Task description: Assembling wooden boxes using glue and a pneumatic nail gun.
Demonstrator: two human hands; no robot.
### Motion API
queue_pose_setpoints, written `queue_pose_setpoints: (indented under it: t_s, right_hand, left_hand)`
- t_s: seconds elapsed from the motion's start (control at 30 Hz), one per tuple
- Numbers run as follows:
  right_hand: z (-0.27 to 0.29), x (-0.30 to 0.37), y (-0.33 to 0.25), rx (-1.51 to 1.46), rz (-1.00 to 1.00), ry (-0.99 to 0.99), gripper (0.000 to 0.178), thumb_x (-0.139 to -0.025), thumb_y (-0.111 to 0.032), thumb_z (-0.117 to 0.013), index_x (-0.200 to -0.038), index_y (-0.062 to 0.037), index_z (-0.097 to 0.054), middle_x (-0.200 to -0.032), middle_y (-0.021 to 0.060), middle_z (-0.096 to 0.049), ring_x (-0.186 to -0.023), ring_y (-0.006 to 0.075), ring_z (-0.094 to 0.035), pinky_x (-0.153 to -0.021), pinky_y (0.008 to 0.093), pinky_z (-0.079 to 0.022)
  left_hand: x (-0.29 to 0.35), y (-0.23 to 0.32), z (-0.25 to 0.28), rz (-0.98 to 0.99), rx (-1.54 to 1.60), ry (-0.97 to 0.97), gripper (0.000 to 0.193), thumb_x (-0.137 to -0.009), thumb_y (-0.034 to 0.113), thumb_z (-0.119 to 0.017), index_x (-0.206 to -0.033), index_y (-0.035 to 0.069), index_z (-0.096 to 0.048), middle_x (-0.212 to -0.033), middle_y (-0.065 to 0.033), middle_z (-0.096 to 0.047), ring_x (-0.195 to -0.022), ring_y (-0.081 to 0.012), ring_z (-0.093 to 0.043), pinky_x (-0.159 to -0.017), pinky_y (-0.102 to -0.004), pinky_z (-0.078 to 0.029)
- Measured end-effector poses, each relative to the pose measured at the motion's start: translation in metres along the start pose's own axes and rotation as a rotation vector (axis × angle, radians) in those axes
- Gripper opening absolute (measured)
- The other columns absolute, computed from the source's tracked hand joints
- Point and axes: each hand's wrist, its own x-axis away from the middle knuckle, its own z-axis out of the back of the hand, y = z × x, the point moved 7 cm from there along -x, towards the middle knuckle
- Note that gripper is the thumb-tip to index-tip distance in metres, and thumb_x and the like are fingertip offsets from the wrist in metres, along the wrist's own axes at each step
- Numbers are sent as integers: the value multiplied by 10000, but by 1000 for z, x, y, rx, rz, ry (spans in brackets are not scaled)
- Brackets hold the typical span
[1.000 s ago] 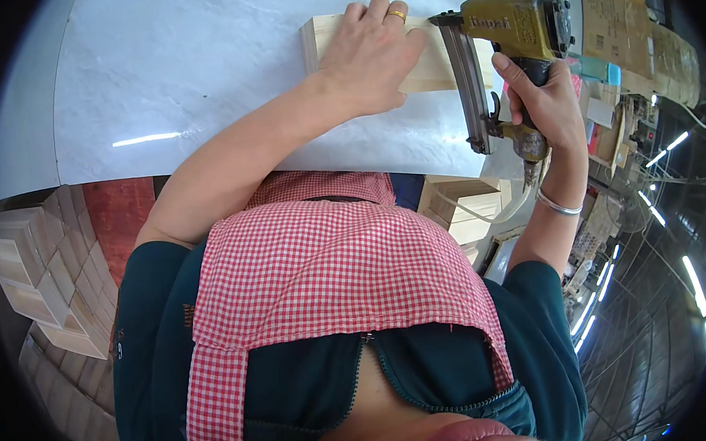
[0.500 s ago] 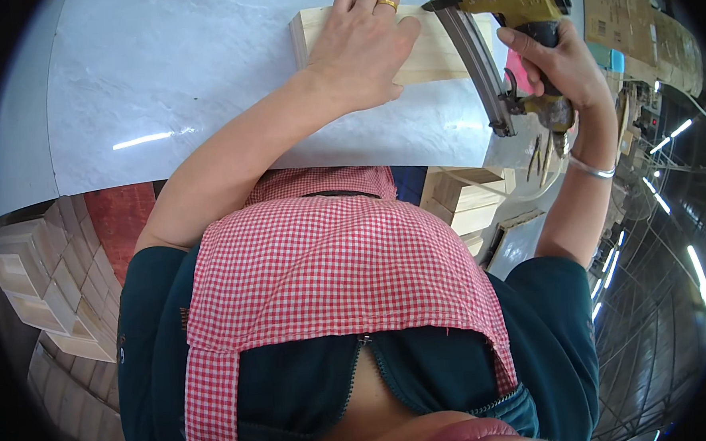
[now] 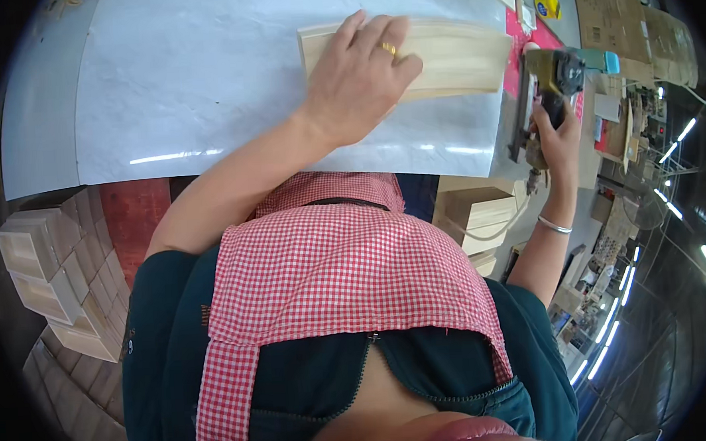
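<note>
My left hand (image 3: 359, 78), with a gold ring on it, lies across the left part of a pale, thick wooden piece (image 3: 456, 55) on the table. Its fingers bend over the far edge and are slightly blurred. My right hand (image 3: 558, 136), a silver bangle at its wrist, is wrapped round the black grip of a yellow-and-black nail gun (image 3: 549, 70). The tool is off the table's right side, apart from the wood, above a pink-red surface (image 3: 513, 72).
The table (image 3: 202, 85) has a glossy pale top. Light wooden boxes (image 3: 31, 245) are stacked at the left, and more wooden pieces (image 3: 480, 214) stand below the right edge. An air hose (image 3: 501, 230) curves there. Cardboard (image 3: 614, 23) and a yellow package (image 3: 548, 7) lie at the far right.
The nail gun has moved right and nearer to me, away from the wood. My left hand stays on the wooden piece, its fingers shifting a little. The view has also shifted.
</note>
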Motion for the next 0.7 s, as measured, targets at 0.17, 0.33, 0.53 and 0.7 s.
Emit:
queue_pose_setpoints:
  t_s: [0.17, 0.33, 0.53, 0.7]
  right_hand:
    - [3, 7, 130, 448, -3, 224, 396, -882, -262, -698, -1188, -16, -651, -916, 192, -719, -796, 352, -702, -694, 431, -550]
    - [-10, 2, 213, 607, -246, 179, 501, -893, -293, -664, -1334, -64, -602, -1087, 245, -720, -979, 474, -677, -821, 525, -542]
    - [-17, 11, 215, 598, -298, 179, 622, -902, -334, -688, -1417, -28, -521, -1205, 248, -689, -1049, 464, -670, -903, 505, -539]
    - [-19, 3, 234, 431, -204, 201, 673, -895, -358, -709, -1434, -11, -503, -1271, 268, -654, -1125, 449, -649, -966, 483, -517]
  left_hand:
    - [24, -5, 24, -128, -159, 228, 423, -692, 300, -858, -1017, 157, -628, -1422, -102, -516, -1263, -300, -490, -1176, -456, -284]
    - [29, -34, 56, 100, 168, 158, 463, -721, 306, -844, -1100, 197, -602, -1465, -61, -473, -1304, -270, -443, -1169, -472, -277]
    - [36, -84, 121, 459, 141, 286, 606, -667, 270, -875, -1199, 259, -585, -1512, -41, -456, -1301, -281, -439, -1143, -470, -278]
    - [44, -71, 142, 123, -335, 220, 479, -744, 324, -832, -1145, 311, -571, -1500, 21, -448, -1343, -199, -402, -1118, -434, -268]
